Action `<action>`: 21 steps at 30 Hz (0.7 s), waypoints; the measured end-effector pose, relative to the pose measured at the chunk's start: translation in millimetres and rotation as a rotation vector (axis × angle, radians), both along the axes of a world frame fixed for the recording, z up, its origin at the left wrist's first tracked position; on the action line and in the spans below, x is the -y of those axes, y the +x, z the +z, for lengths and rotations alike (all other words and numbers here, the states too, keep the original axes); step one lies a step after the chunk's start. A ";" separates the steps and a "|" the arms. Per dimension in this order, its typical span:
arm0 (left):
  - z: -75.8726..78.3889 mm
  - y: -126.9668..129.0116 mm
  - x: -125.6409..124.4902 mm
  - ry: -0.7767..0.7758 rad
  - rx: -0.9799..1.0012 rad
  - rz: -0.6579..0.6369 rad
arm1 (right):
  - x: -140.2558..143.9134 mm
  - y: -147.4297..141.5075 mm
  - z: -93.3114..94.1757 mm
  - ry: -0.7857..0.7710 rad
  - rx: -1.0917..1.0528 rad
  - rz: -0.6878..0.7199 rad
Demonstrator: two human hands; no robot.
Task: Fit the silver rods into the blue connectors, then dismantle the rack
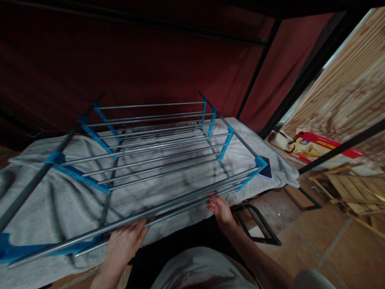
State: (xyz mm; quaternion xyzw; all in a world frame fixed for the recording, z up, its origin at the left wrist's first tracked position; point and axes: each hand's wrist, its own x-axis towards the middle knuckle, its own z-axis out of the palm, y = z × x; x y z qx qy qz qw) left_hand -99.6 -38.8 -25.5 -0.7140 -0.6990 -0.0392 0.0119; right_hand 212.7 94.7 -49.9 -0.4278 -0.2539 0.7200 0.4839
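A shoe rack (168, 146) of grey metal tubes with blue plastic joints lies across a grey blanket (159, 182). Its rows of crossbars run from left to right in front of me. My left hand (126, 241) is closed over the lower of the two nearest tubes, left of the middle, its fingertips hidden beneath the upper one. Farther right, my right hand (219, 206) has its fingers loosely curled at that same lower tube, with the thumb against it. A blue corner joint (260, 163) is just beyond my right hand.
A dark phone (266, 167) rests on the blanket past the rack's right end. Red cloth (150, 60) hangs behind, framed by black bars (255, 68). On the right are a red and yellow box (321, 148), a folded wooden piece (355, 188) and a black metal frame (261, 226).
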 end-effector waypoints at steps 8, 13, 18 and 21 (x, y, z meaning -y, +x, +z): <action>5.0 13.9 -6.3 -0.037 0.025 0.048 | 10.7 -7.3 0.7 -0.022 0.004 0.220; 6.2 20.5 -8.2 -0.052 -0.015 0.064 | 22.1 -17.8 13.7 0.009 0.108 0.480; 7.5 22.1 -5.4 0.014 0.003 0.046 | 30.3 -23.8 38.1 0.345 0.205 0.580; 8.6 22.1 -5.1 0.024 0.051 0.051 | 31.9 -23.9 47.5 0.552 0.375 0.571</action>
